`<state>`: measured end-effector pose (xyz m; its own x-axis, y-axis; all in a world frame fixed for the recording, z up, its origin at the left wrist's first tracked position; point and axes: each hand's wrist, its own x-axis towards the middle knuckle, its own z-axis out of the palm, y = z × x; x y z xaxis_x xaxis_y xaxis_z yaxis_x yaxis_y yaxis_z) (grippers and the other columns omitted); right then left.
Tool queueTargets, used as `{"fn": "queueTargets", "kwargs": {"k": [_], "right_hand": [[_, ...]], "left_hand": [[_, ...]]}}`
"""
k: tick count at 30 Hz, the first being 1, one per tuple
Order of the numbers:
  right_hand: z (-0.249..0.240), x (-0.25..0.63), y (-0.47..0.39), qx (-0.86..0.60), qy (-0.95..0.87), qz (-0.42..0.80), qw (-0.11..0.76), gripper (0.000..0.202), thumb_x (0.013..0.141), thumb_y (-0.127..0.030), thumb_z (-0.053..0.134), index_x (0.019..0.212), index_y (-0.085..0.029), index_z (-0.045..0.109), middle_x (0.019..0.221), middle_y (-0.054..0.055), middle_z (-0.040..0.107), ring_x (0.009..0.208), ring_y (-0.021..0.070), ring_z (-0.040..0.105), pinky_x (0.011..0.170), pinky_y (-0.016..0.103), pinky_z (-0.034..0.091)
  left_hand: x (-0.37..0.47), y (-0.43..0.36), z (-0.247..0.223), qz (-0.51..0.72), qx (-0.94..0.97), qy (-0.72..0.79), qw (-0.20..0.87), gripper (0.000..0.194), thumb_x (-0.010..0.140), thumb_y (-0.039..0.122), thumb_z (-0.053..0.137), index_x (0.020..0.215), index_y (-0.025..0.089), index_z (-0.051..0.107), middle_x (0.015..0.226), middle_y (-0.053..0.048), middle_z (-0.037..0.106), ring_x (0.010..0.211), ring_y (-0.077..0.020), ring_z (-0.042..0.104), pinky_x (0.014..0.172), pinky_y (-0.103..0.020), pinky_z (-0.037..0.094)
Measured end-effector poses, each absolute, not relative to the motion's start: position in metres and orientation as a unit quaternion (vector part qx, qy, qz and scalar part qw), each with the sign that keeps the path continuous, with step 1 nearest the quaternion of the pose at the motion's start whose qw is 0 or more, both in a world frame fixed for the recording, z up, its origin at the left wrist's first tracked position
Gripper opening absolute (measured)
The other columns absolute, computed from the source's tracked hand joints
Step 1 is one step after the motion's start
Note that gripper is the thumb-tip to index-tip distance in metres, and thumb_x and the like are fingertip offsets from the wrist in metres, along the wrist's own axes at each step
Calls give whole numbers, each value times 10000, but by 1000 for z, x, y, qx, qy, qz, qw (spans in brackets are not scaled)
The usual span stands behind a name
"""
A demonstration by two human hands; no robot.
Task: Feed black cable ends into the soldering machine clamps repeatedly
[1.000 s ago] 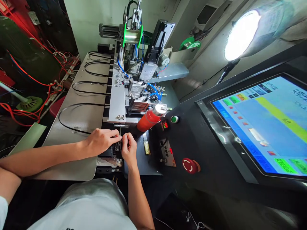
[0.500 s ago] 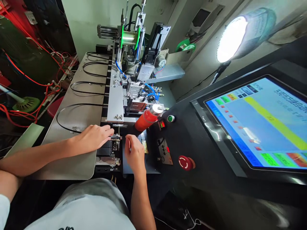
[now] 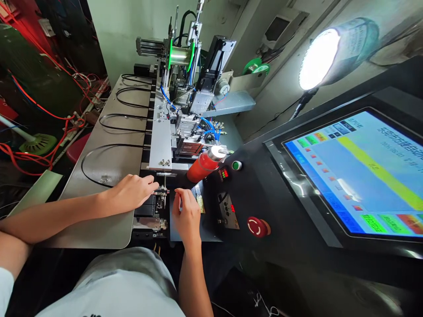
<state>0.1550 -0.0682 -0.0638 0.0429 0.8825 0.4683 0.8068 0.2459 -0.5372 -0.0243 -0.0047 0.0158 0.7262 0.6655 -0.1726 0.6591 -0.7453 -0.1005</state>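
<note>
A red bottle (image 3: 201, 168) stands on a black machine. Left of the bottle and nearer the person is a small metal fixture (image 3: 161, 192). The left hand (image 3: 137, 190) reaches it from the steel worktop (image 3: 102, 233); whether its grip holds anything, I cannot tell. Directly nearer than the bottle, the right hand (image 3: 187, 211) hovers beside the fixture, fingers loosely curled, grip released.

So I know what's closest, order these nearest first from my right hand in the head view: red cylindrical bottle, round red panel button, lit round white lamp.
From your right hand:
1. Red cylindrical bottle, just beyond it.
2. Round red panel button, to its right.
3. Lit round white lamp, far upper right.
</note>
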Motion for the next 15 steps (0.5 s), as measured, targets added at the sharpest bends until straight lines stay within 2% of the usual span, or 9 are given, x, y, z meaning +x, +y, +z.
{"fn": "queueTargets", "kwargs": {"k": [5,15], "right_hand": [[-58,157,-78,-605,-679,30,415,177,941,-102,391,930,-171,553,729,19,578,618,128,521,549,234,386],[-35,159,-96,-583,-667,-1,464,141,922,-67,461,959,-169,552,668,-17,539,560,96,500,549,210,416]], "left_hand": [[-24,-5,17,108,-928,-358,13,121,965,204,445,917,197,556,895,2,601,636,-180,633,512,-280,275],[-25,-4,14,109,-929,-354,16,111,964,213,450,914,204,548,861,3,600,645,-184,636,504,-287,284]]}}
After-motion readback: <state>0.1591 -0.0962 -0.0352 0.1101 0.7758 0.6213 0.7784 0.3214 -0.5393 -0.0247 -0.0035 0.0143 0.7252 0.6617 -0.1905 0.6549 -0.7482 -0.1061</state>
